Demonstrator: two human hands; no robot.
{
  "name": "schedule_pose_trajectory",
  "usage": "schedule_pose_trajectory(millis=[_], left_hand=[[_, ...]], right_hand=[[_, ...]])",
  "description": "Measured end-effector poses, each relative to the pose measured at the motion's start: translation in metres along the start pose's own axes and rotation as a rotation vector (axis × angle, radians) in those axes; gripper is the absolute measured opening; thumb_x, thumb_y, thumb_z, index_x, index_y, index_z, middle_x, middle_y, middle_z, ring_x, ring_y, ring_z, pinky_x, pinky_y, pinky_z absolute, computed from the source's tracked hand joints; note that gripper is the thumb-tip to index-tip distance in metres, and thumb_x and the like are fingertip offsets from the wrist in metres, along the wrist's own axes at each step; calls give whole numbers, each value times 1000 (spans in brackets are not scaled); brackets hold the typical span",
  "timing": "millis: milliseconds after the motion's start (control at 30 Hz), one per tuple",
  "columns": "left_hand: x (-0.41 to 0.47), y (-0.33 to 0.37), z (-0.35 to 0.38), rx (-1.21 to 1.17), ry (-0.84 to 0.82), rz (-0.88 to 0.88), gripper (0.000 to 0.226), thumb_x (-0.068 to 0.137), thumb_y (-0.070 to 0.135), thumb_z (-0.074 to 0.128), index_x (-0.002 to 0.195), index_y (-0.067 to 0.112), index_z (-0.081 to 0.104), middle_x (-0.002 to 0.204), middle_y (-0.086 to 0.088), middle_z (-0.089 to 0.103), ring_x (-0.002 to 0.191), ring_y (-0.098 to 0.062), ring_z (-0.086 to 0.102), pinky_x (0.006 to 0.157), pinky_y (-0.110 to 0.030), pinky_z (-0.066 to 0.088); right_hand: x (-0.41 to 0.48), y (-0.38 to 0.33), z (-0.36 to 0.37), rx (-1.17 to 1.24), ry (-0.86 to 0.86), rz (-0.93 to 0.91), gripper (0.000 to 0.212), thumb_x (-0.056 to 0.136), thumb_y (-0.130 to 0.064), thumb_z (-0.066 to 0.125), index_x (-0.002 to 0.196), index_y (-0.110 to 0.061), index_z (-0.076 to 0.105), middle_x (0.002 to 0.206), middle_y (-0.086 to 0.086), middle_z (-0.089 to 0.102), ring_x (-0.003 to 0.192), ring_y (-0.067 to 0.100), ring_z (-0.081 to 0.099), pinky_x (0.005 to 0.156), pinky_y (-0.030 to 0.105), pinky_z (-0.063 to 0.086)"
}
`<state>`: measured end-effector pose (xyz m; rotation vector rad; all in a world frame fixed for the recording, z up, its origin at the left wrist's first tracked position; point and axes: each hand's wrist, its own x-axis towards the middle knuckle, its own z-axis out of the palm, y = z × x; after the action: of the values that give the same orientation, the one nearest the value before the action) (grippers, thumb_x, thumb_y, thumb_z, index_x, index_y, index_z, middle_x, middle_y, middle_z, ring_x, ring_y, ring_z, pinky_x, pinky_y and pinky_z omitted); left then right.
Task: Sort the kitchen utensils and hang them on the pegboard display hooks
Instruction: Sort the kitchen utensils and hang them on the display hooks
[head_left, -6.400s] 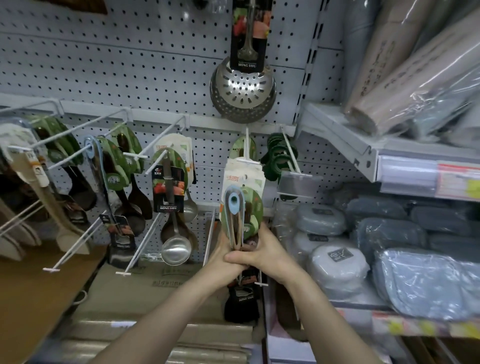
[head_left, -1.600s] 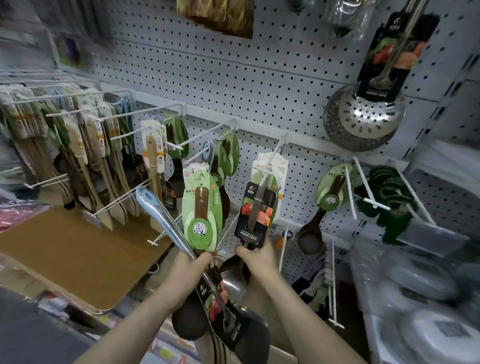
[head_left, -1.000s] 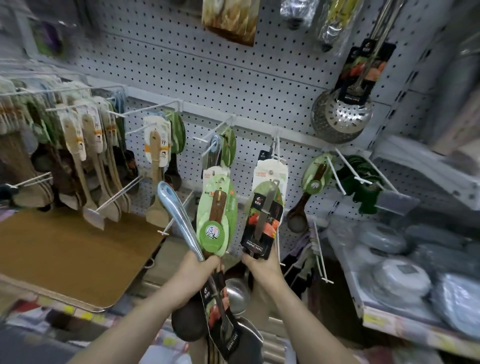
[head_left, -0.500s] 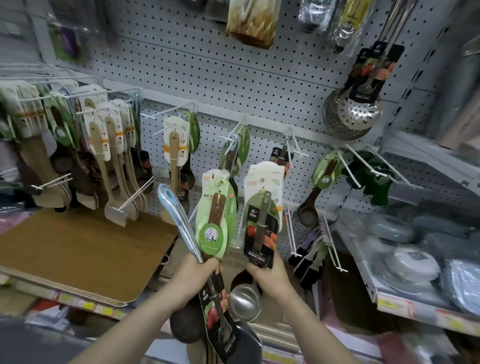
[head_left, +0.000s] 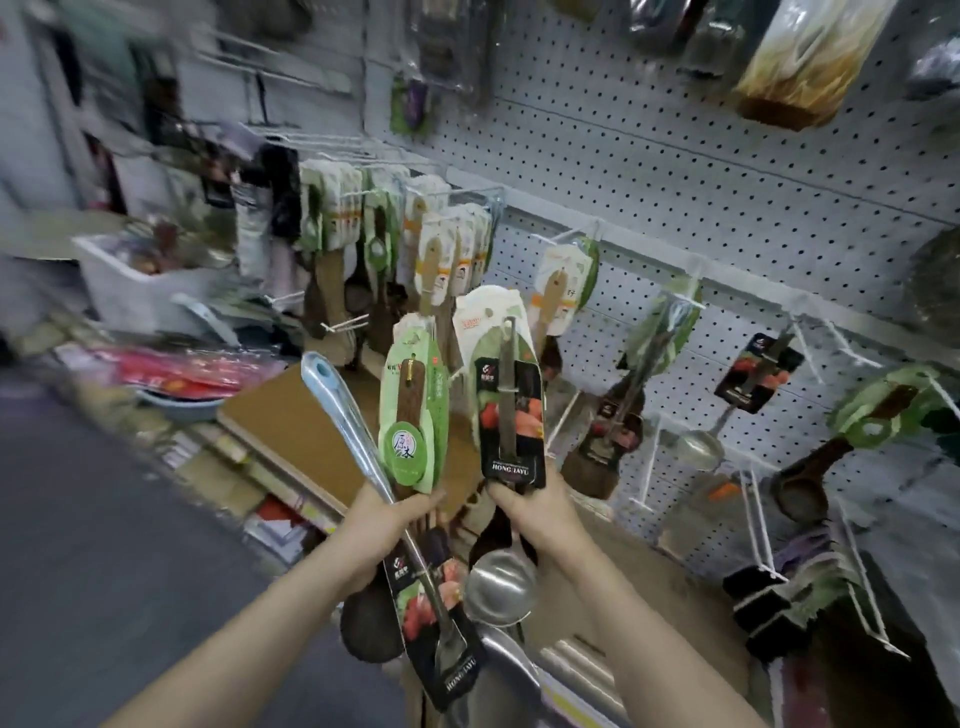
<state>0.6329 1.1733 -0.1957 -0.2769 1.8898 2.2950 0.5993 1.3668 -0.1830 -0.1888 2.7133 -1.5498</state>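
Left hand (head_left: 387, 519): raised from the lower left, fingers curled round a bundle — a blue-handled utensil (head_left: 332, 395), a green-carded wooden spoon (head_left: 413, 421) and a black-carded tool (head_left: 439, 623) pointed downward.
Right hand (head_left: 535, 512): raised just beside the left, fingers closed round a steel ladle (head_left: 500, 587) — held upright, bowl below the fist, black card (head_left: 511, 415) above.
Pegboard (head_left: 675, 171): seen behind both hands, hung with carded utensils (head_left: 452, 249); the held items are kept in front of it.
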Motion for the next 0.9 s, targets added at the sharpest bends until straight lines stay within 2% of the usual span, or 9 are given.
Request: schedule_pose_trajectory(millis=[100, 167, 267, 400, 500, 567, 633, 733, 900], left_hand=[[-3, 10, -46, 4, 93, 59, 26, 74, 14, 78, 96, 9, 65, 87, -6, 72, 91, -28, 66, 92, -44, 51], [-4, 16, -73, 16, 190, 98, 16, 80, 8, 74, 92, 11, 65, 85, -7, 71, 81, -21, 68, 79, -32, 56], [0, 25, -117, -13, 324, 139, 16, 85, -1, 67, 99, 6, 64, 89, -11, 71, 80, -21, 69, 65, -23, 54], [15, 39, -174, -24, 454, 172, 22, 85, 1, 67, 105, 10, 65, 93, 1, 74, 85, -13, 70, 76, -26, 55], [38, 49, -219, -54, 543, 149, 13, 84, -1, 66, 91, 9, 66, 78, 1, 73, 73, -15, 70, 72, -31, 52], [51, 59, -242, -49, 608, 133, 14, 84, -1, 66, 93, 10, 66, 80, -1, 73, 72, -14, 70, 68, -27, 53], [66, 71, -267, -55, 657, 129, 14, 85, -2, 65, 93, 9, 66, 85, -6, 73, 70, -14, 70, 62, -24, 53], [84, 88, -307, -66, 728, 107, 8, 86, -1, 64, 90, 6, 64, 79, -9, 70, 67, -18, 69, 62, -27, 54], [106, 103, -370, -138, 823, 89, 6, 84, 3, 68, 88, 8, 66, 79, -8, 71, 71, -21, 69, 70, -32, 54]], right_hand=[[27, -30, 44, 19, -107, -67, 31, 86, -11, 69, 104, -28, 51, 91, -17, 57, 84, -3, 54, 67, 8, 39], [46, -48, 73, -6, -191, -95, 26, 85, -13, 69, 90, -31, 52, 83, -13, 56, 78, 1, 53, 68, 21, 40], [74, -75, 119, -32, -309, -125, 27, 84, -14, 68, 78, -31, 48, 76, -9, 55, 71, 6, 51, 64, 25, 39], [113, -109, 177, -16, -467, -196, 24, 86, -14, 66, 75, -28, 50, 74, -7, 54, 71, 8, 51, 63, 23, 40], [148, -130, 220, -2, -565, -221, 27, 86, -13, 67, 74, -31, 50, 74, -12, 54, 69, 0, 48, 60, 14, 37], [170, -144, 243, 5, -593, -252, 24, 86, -13, 67, 77, -29, 52, 76, -11, 55, 71, 2, 49, 57, 9, 37], [198, -158, 268, 17, -627, -275, 17, 86, -12, 67, 92, -23, 55, 88, -5, 58, 82, 7, 51, 64, 12, 39], [236, -183, 307, 27, -671, -295, 25, 85, -10, 68, 106, -18, 57, 102, 0, 60, 95, 13, 53, 74, 22, 41], [280, -215, 371, -4, -702, -340, 20, 85, -13, 69, 103, -18, 61, 96, -2, 62, 91, 12, 54, 68, 22, 40]])
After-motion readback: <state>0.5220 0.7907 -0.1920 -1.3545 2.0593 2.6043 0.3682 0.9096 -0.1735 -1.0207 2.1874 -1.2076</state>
